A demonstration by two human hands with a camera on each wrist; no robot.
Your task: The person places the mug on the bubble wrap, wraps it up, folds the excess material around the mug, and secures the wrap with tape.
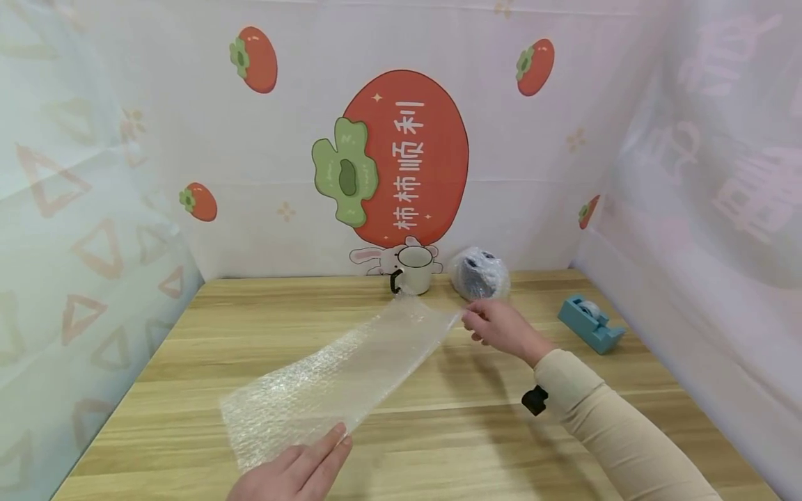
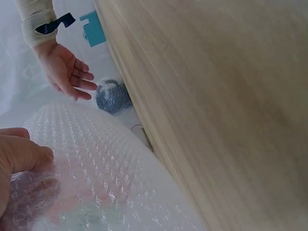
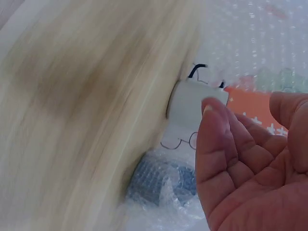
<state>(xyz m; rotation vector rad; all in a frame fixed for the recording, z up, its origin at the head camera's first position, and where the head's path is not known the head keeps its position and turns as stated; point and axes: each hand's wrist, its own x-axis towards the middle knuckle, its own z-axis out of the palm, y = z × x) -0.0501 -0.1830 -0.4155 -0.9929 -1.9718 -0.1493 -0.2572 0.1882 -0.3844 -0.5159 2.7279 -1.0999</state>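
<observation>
Wrap (image 1: 338,369): clear bubble sheet, in front of mug (image 1: 415,276), runs from just before it out to near left; whether its far end touches the mug, can't tell. Left hand (image 1: 294,470), well in front and left of mug, pinches the sheet's near edge, thumb on one face, fingers showing through from the other. Right hand (image 1: 501,330), in front and right of mug, by wrap's far right corner; thumb and fingers spread apart, loosely bent; contact with the corner unclear. Mug upright, white, black handle on its left. Bubble-wrapped bundle (image 1: 480,275), bluish inside, just right of mug. Blue tape dispenser (image 1: 589,323) farther right of mug, nearer the person. Wooden table (image 1: 438,445) under mug. Red persimmon print (image 1: 432,160) behind and above mug.
</observation>
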